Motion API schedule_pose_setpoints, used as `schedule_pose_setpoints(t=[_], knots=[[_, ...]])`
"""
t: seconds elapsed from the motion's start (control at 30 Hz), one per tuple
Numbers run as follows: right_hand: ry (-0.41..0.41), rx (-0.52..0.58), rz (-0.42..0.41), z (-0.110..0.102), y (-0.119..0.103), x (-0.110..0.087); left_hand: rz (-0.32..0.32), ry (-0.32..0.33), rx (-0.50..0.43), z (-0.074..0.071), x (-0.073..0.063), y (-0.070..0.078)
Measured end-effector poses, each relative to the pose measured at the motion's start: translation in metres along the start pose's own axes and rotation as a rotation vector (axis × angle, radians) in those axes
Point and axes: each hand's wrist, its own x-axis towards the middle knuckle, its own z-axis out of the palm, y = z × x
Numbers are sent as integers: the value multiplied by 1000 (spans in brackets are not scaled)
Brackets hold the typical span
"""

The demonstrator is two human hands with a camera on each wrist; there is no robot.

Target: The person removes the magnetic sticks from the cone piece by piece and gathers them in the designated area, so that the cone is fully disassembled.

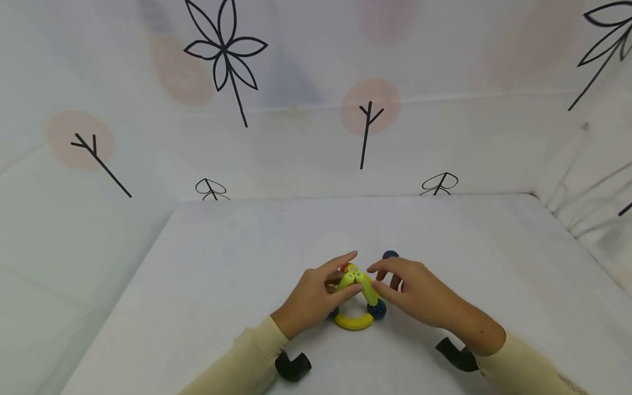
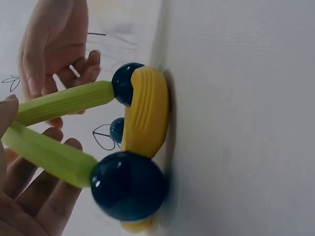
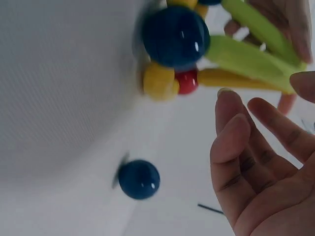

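Observation:
A small frame of toy rods and balls stands on the white surface. Its base has a yellow curved piece [image 1: 354,322] between blue balls [image 1: 377,309]. Two light green rods [image 1: 367,291] and a yellow rod [image 3: 231,78] lean inward and meet at the top; the yellow one rises from a red ball [image 3: 187,82]. With thumb and fingers, my left hand [image 1: 312,295] holds the green rods near their upper ends. Close by on the right, my right hand [image 1: 419,288] has loosely bent fingers around nothing, its thumb near the rod tops.
A loose blue ball [image 1: 390,254] lies behind the frame, toward the right hand. Dark bent tube-like pieces [image 1: 293,366] show beside both forearms. White printed cloth walls [image 1: 306,148] rise at the back and sides of the table [image 1: 237,247].

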Motion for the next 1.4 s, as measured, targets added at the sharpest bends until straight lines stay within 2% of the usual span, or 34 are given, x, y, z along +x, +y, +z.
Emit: schedule_pose_setpoints(t=[0.2, 0.37, 0.63, 0.93, 1.07, 1.23, 1.4], knots=[[-29, 45, -2, 16, -3, -3, -2, -1, -2, -8, -6, -1], [-24, 51, 1, 21, -2, -3, -7, 3, 42, -12, -9, 1], [-38, 41, 24, 11, -1, -12, -36, 16, 160, -27, -22, 4], [-36, -19, 72, -3, 11, -34, -129, -27, 218, -46, -42, 2], [-49, -24, 111, -8, 18, -44, -131, -41, 277, -51, -48, -2], [-83, -1, 139, -8, 28, -54, -148, -90, 352, -55, -54, -6], [-130, 21, 173, -6, 37, -56, -255, -194, 388, -55, -54, -14]])
